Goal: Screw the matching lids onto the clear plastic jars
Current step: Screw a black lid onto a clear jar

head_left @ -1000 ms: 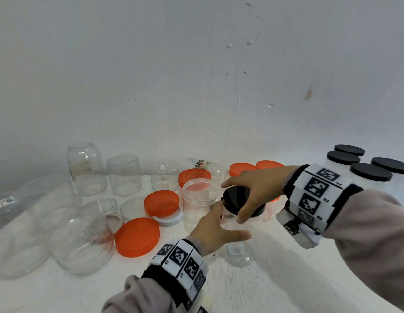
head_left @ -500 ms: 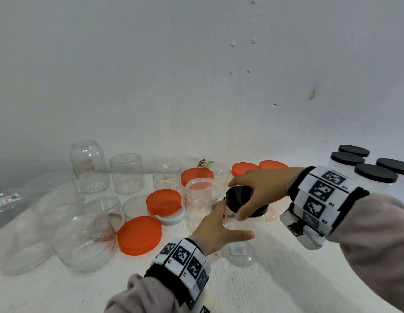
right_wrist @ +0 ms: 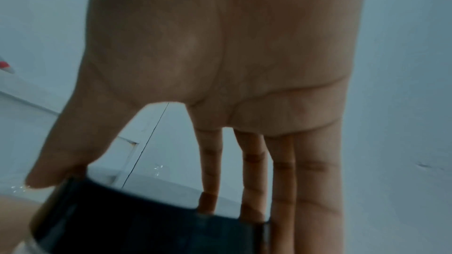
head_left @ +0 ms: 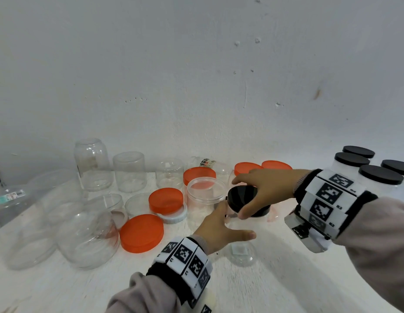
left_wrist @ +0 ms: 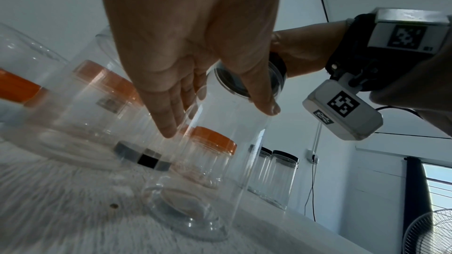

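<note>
A tall clear jar [head_left: 240,254] stands on the white table near the middle. My left hand [head_left: 228,222] holds its upper wall, fingers on the left side and thumb on the right; the left wrist view shows the jar [left_wrist: 208,171] in my left hand [left_wrist: 220,121] from below. A black lid [head_left: 248,196] sits on the jar's mouth. My right hand [head_left: 238,198] grips the lid's rim from above with thumb and fingers. In the right wrist view the black lid [right_wrist: 146,225] is under my right hand [right_wrist: 122,194].
Loose orange lids [head_left: 141,232] and a white lid [head_left: 173,216] lie left of the jar, beside an open jar [head_left: 205,195]. Large clear jars [head_left: 88,238] crowd the left. Several black-lidded jars [head_left: 380,177] stand at the right. A wall [head_left: 196,86] closes the back.
Both hands keep their hold on the jar and the lid. The right hand's fingers have shifted slightly round the lid's rim.
</note>
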The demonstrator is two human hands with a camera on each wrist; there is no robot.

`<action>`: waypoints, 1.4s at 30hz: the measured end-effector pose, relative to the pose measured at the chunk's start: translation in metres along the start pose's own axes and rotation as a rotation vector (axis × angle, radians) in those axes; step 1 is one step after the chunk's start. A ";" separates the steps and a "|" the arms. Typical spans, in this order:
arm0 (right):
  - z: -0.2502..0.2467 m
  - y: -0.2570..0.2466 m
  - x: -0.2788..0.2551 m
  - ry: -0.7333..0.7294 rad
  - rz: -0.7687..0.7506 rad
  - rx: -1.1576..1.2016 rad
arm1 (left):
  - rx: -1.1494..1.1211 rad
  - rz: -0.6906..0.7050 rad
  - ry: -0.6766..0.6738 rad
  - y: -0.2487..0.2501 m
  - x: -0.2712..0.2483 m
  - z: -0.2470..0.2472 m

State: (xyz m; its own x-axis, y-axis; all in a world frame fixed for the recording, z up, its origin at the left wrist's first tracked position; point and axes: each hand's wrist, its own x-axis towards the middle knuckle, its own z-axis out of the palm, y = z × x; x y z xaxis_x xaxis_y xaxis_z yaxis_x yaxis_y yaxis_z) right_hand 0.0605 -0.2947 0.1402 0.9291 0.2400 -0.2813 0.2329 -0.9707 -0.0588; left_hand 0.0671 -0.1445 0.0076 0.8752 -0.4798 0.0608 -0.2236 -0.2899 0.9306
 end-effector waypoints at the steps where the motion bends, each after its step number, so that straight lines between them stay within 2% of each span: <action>1: -0.001 0.001 -0.001 -0.024 -0.015 0.022 | -0.003 0.003 0.000 0.000 0.000 0.000; 4: -0.004 0.003 -0.002 -0.053 -0.048 0.046 | -0.001 0.004 0.002 0.001 0.000 0.000; 16: 0.002 0.001 0.003 0.036 -0.013 -0.059 | 0.019 -0.003 -0.007 -0.001 0.000 -0.002; 21: 0.013 0.001 -0.001 0.127 -0.007 -0.051 | 0.037 0.008 0.007 -0.001 0.000 0.000; 25: 0.033 0.002 -0.005 0.265 -0.017 -0.032 | 0.061 0.026 -0.017 0.001 -0.001 -0.002; 29: 0.053 0.004 -0.009 0.346 -0.023 0.136 | 0.201 0.047 -0.032 0.008 -0.011 -0.010; 34: 0.068 0.011 -0.022 0.458 -0.099 0.363 | 0.332 0.113 0.051 0.020 -0.041 -0.059; 38: 0.066 0.036 -0.045 0.497 -0.090 0.452 | 0.367 0.180 0.224 0.026 -0.075 -0.118; 40: 0.062 0.058 -0.055 0.526 -0.036 0.477 | 0.465 0.139 0.318 0.023 -0.092 -0.149; 42: 0.059 0.086 -0.058 0.579 0.068 0.466 | 0.611 0.038 0.369 0.015 -0.106 -0.177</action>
State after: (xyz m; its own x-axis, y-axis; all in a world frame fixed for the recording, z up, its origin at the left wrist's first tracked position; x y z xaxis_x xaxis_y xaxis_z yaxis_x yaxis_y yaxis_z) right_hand 0.0097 -0.3927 0.0945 0.9697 0.0211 0.2434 0.1430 -0.8570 -0.4951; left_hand 0.0469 0.0481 0.0791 0.9258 -0.2188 0.3082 -0.3629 -0.7422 0.5633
